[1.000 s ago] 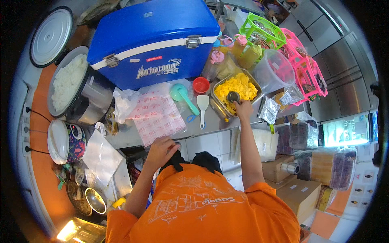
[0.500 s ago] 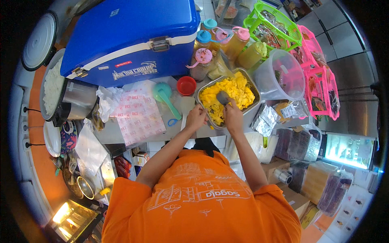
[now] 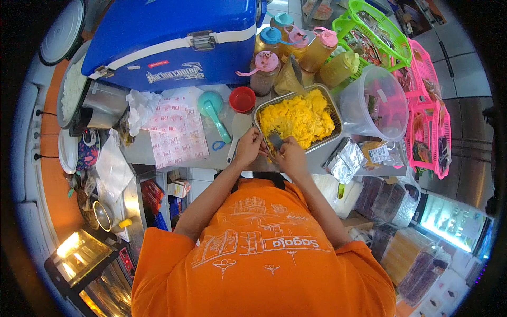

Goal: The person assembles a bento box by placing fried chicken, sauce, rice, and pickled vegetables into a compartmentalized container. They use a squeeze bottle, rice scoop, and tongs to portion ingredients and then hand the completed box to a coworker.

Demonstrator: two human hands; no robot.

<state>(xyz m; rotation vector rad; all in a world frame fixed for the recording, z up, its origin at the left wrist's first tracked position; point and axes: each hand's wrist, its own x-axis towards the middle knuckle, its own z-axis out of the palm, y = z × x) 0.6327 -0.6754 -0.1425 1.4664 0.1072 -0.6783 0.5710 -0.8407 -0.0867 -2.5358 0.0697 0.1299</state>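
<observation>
A rectangular metal tray [image 3: 340, 112] holds a heap of yellow scrambled egg [image 3: 305, 117]. My right hand [image 3: 291, 159] is closed round a dark grey spoon [image 3: 275, 140], whose head lies against the egg at the tray's near left corner. At that corner my left hand [image 3: 248, 148] pinches the tray's edge; its fingertips are partly hidden. Beside my left hand lies a pale rice paddle [image 3: 241, 127] on the counter. A red bowl [image 3: 242, 99] stands just beyond, next to a turquoise ladle [image 3: 212, 108].
A blue cooler box [image 3: 174, 47] fills the back left. Squeeze bottles [image 3: 264, 74] crowd behind the tray. To its right stand a clear plastic tub [image 3: 380, 98] and pink baskets [image 3: 429, 127]. Printed wrapping paper [image 3: 177, 129] lies left, near a rice pot [image 3: 103, 100].
The spoon and my right hand have moved left and nearer, from the middle of the egg to the tray's near left corner. My left hand stays at that corner.
</observation>
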